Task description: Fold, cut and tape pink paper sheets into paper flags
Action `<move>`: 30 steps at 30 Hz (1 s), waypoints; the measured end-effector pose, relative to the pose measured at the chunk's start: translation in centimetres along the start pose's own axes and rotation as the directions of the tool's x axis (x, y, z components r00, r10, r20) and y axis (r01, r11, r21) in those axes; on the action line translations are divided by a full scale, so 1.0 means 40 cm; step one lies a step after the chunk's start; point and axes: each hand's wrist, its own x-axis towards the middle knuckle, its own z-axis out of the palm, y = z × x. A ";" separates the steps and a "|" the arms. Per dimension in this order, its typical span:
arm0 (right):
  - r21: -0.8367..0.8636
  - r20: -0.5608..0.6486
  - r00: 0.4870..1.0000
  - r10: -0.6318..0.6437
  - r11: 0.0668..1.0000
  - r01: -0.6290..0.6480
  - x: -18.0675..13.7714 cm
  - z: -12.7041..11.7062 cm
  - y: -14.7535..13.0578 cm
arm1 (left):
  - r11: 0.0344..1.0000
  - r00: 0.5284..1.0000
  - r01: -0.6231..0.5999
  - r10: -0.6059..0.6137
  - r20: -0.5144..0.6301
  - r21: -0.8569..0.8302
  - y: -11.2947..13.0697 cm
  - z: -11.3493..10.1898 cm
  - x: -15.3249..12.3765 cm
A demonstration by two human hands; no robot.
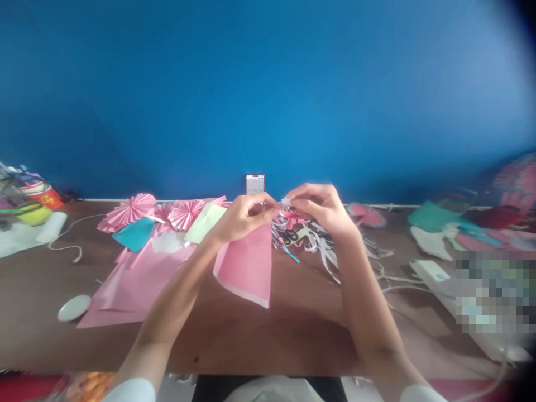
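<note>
My left hand (248,215) is closed in a pinch on the upper corner of a sheet of pink paper (249,262), which hangs curved above the table with a white strip along its lower edge. A little to the right, my right hand (321,206) is closed at thumb and fingertips on a small whitish piece (286,202), too blurred to name. The fingertips of both hands are close together. Behind and below them lies a tangle of white, pink and coloured paper strips (320,245).
Pink folded paper fans (133,209), a teal piece (134,234) and pink sheets (138,290) lie left. A phone (255,183) leans on the blue wall. A white oval object (74,308) sits near left; a white power strip (431,272) and cables lie right.
</note>
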 end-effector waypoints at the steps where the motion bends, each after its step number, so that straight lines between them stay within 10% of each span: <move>1: -0.011 0.010 1.000 0.004 1.000 -0.004 0.002 0.005 -0.001 | 1.000 1.000 -0.004 0.005 -0.019 0.007 0.007 0.002 -0.003; 17: -0.189 -0.025 0.997 0.076 0.979 -0.079 0.018 -0.008 0.025 | 0.954 0.990 0.132 -0.142 0.018 0.268 -0.160 0.002 0.055; 30: -0.242 -0.080 0.929 0.362 0.897 -0.370 0.040 -0.030 0.127 | 0.981 0.985 0.158 -0.165 0.053 0.109 -0.237 -0.009 0.074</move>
